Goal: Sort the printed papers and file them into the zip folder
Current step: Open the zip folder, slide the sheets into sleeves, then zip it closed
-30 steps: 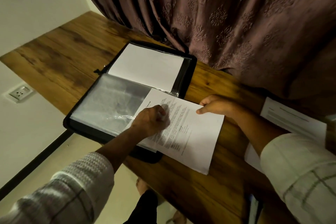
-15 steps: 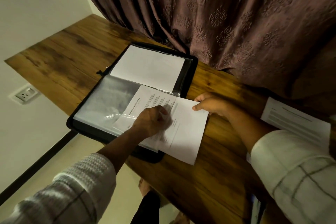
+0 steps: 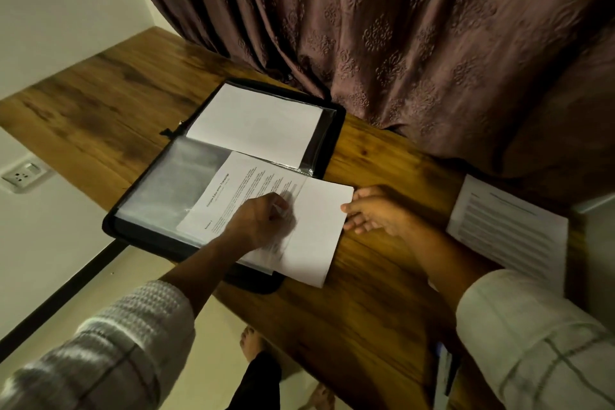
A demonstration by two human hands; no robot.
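A black zip folder lies open on the wooden table. Its far half holds a white sheet under plastic. The near half is a clear plastic sleeve. A printed paper lies partly inside that sleeve, its right part sticking out over the table. My left hand rests on the paper with curled fingers and pinches the sleeve's open edge. My right hand touches the paper's right edge with straight fingers.
More printed papers lie on the table at the right, past my right arm. A brown curtain hangs right behind the folder. A wall socket sits low on the left wall. My bare feet show below the table's near edge.
The printed paper has slid left, deeper into the clear sleeve, with my right hand following at its edge. My left hand has kept its place on the sleeve opening.
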